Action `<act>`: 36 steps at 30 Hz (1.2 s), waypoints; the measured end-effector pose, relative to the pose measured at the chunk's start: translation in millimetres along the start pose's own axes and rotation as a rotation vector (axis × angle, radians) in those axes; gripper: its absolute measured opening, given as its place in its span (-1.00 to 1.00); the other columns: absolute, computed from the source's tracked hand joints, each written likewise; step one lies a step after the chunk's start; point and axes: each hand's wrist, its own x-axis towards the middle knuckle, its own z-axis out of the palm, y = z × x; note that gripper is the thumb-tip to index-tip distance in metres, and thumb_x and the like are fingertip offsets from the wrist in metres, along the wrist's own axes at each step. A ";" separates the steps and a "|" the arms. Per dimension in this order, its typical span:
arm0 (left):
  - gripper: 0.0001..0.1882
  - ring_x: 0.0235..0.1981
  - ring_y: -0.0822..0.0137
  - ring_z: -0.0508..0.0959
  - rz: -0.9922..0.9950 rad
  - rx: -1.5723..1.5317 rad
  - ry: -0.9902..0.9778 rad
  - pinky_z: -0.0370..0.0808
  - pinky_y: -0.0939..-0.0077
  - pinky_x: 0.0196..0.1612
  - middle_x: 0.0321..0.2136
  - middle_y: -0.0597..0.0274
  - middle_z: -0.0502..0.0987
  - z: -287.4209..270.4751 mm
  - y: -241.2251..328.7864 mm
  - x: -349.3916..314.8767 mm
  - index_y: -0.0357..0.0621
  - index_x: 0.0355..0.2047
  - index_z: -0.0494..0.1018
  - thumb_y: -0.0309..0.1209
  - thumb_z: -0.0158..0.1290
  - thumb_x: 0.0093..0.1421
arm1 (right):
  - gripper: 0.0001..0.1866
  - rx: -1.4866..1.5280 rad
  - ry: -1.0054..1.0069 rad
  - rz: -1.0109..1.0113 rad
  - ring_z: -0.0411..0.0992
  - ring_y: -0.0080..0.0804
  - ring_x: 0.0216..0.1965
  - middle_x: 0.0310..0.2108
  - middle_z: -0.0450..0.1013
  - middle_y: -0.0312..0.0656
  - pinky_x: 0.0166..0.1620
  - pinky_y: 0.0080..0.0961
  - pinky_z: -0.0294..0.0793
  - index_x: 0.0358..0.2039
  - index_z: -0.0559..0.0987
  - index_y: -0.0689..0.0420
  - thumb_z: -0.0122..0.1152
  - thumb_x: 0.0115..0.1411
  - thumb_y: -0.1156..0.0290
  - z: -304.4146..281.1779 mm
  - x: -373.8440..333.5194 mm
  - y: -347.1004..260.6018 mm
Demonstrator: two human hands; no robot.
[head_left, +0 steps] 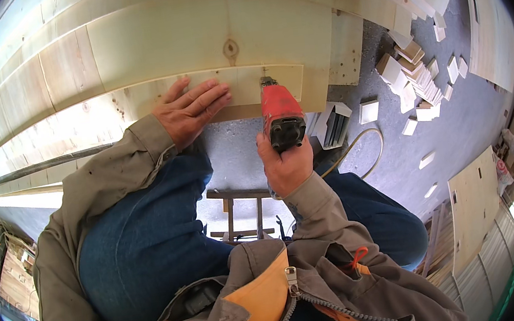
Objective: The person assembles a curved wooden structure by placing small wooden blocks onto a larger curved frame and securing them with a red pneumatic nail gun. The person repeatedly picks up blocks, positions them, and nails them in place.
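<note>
A red and black nail gun (283, 112) is gripped in my right hand (288, 166), its nose at the right end of a thin wooden strip (248, 85). The strip lies along the near edge of a wide pale wooden panel (179, 36), which has a dark knot. My left hand (194, 107) rests flat on the strip, left of the tool, with its fingers stretched out and nothing in them. The exact contact of the nose with the wood is hard to make out.
Small wood offcuts (413, 82) lie heaped on the grey floor (395, 151) to the right. A yellowish air hose (381, 140) loops beside my right knee. An open box (332, 125) with dark strips stands near the panel. A wooden board (475, 208) leans at the lower right.
</note>
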 end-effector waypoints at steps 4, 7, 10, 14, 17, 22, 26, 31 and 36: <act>-0.36 0.46 0.37 0.32 0.002 0.013 0.021 0.22 0.07 0.47 0.46 0.39 0.30 0.7 0.9 1.3 0.12 0.41 0.38 -0.39 0.02 0.29 | -0.57 -0.002 0.031 -0.047 0.55 0.08 -0.06 -0.06 0.53 0.05 0.03 -0.18 0.54 0.07 0.54 0.17 0.43 0.21 0.41 1.6 -2.2 4.6; -0.37 0.45 0.38 0.32 -0.007 -0.008 -0.009 0.21 0.08 0.47 0.46 0.40 0.31 -2.2 1.1 1.0 0.13 0.41 0.39 -0.39 0.02 0.29 | -0.58 -0.022 0.028 -0.015 0.55 0.08 -0.05 -0.06 0.53 0.05 0.03 -0.18 0.54 0.07 0.54 0.16 0.42 0.21 0.42 2.0 -2.7 -0.6; -0.37 0.46 0.37 0.32 -0.004 0.004 0.020 0.20 0.08 0.48 0.46 0.40 0.30 1.5 0.9 0.2 0.13 0.41 0.38 -0.40 0.02 0.30 | -0.57 -0.045 0.031 -0.045 0.54 0.09 -0.05 -0.06 0.53 0.05 0.04 -0.17 0.53 0.07 0.54 0.17 0.41 0.22 0.41 2.9 -2.2 -1.0; -0.36 0.46 0.36 0.31 0.000 -0.007 0.004 0.20 0.07 0.47 0.47 0.40 0.30 0.3 0.8 0.7 0.13 0.42 0.37 -0.41 0.02 0.30 | -0.57 -0.022 0.013 -0.017 0.53 0.10 -0.04 -0.05 0.53 0.05 0.05 -0.15 0.53 0.08 0.53 0.16 0.40 0.22 0.41 2.4 -2.0 -0.4; -0.36 0.46 0.36 0.31 -0.001 -0.018 -0.005 0.20 0.07 0.47 0.47 0.40 0.30 -0.2 0.7 0.4 0.13 0.42 0.37 -0.41 0.03 0.29 | -0.57 -0.041 0.016 0.000 0.53 0.10 -0.04 -0.04 0.52 0.05 0.04 -0.14 0.53 0.08 0.53 0.17 0.40 0.22 0.41 3.1 -2.6 -6.0; -0.36 0.46 0.37 0.31 -0.002 -0.008 -0.012 0.20 0.08 0.47 0.46 0.40 0.30 -0.6 0.5 -0.4 0.13 0.42 0.37 -0.40 0.04 0.30 | -0.57 -0.084 -0.032 -0.011 0.53 0.12 -0.06 -0.03 0.51 0.06 0.03 -0.15 0.53 0.07 0.52 0.18 0.40 0.22 0.40 -0.3 -4.6 0.6; -0.35 0.46 0.37 0.32 -0.007 -0.006 -0.018 0.19 0.09 0.48 0.46 0.40 0.31 -0.9 1.1 -0.5 0.14 0.42 0.37 -0.40 0.05 0.30 | -0.56 -0.046 -0.017 0.008 0.53 0.13 -0.07 -0.04 0.51 0.08 0.02 -0.15 0.53 0.07 0.51 0.18 0.41 0.22 0.39 -1.5 -13.2 2.7; -0.35 0.45 0.37 0.32 -0.016 -0.005 0.005 0.18 0.10 0.48 0.45 0.40 0.33 1.3 2.3 -0.2 0.14 0.42 0.38 -0.41 0.07 0.29 | -0.54 -0.035 -0.016 -0.008 0.55 0.09 -0.08 -0.08 0.52 0.07 0.01 -0.16 0.54 0.08 0.49 0.18 0.43 0.21 0.38 -1.9 -16.9 10.8; -0.21 0.45 0.29 0.35 -0.009 -0.038 0.057 0.15 0.02 0.50 0.42 0.32 0.38 8.7 1.2 -1.7 0.10 0.36 0.44 -0.56 0.22 0.05 | -0.52 -0.017 -0.021 0.005 0.56 0.05 -0.07 -0.07 0.53 0.06 0.02 -0.19 0.54 0.10 0.50 0.18 0.43 0.21 0.37 -0.1 -14.4 8.5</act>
